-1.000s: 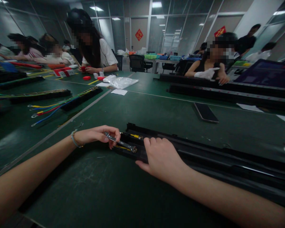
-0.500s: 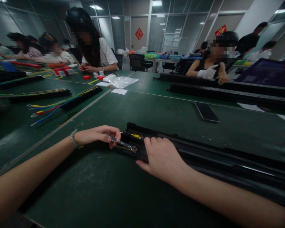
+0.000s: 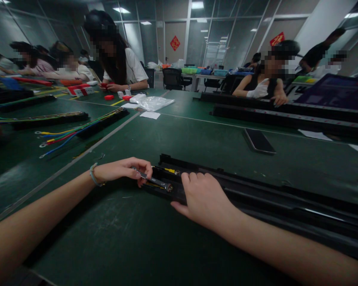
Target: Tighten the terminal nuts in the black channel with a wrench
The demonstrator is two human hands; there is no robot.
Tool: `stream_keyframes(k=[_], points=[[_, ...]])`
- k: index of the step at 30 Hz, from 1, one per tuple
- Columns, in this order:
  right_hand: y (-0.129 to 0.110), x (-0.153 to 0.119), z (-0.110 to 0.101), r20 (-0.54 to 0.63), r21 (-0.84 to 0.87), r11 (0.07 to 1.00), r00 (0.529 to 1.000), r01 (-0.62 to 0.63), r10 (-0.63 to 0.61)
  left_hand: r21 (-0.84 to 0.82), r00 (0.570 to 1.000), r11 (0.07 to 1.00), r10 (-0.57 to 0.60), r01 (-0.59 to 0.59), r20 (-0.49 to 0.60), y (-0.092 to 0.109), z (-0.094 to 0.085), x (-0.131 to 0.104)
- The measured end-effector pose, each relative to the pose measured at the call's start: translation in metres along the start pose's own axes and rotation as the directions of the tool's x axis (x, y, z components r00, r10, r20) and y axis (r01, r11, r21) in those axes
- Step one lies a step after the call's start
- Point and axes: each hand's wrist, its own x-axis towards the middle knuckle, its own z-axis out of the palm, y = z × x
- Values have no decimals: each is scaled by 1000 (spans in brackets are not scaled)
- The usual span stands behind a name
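Observation:
A metal wrench (image 3: 155, 182) is pinched in my left hand (image 3: 134, 168), its ring-shaped end over a bolt (image 3: 170, 188) at the near end of a long black rail (image 3: 256, 194). Behind the wrench, a yellow-sleeved cable lug (image 3: 170, 171) sits in the rail by a second bolt. My right hand (image 3: 203, 194) wraps over the rail just right of these bolts, thumb on the near side and fingers across the top. It hides the part of the rail beneath it.
A phone (image 3: 260, 141) lies beyond the rail. Black strips with coloured cables (image 3: 68, 137) are at the left. Plastic wrap (image 3: 155, 103) and paper (image 3: 150, 115) lie farther back. More black rails (image 3: 286, 115) lie before a gloved co-worker (image 3: 259, 87); another person (image 3: 128, 67) works opposite.
Both my hands, the wrench and the rail look nearly unmoved. In the right background, a person in black has shifted slightly.

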Motion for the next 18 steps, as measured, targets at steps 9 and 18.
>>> stream_keyframes(k=[9, 18], points=[[-1, 1, 2, -12, 5, 1000, 1000, -4, 4, 5, 1000, 1000, -12, 12, -11, -1, 1, 0], [0, 0, 1, -12, 6, 1000, 1000, -4, 4, 2, 1000, 1000, -16, 16, -11, -1, 0, 0]])
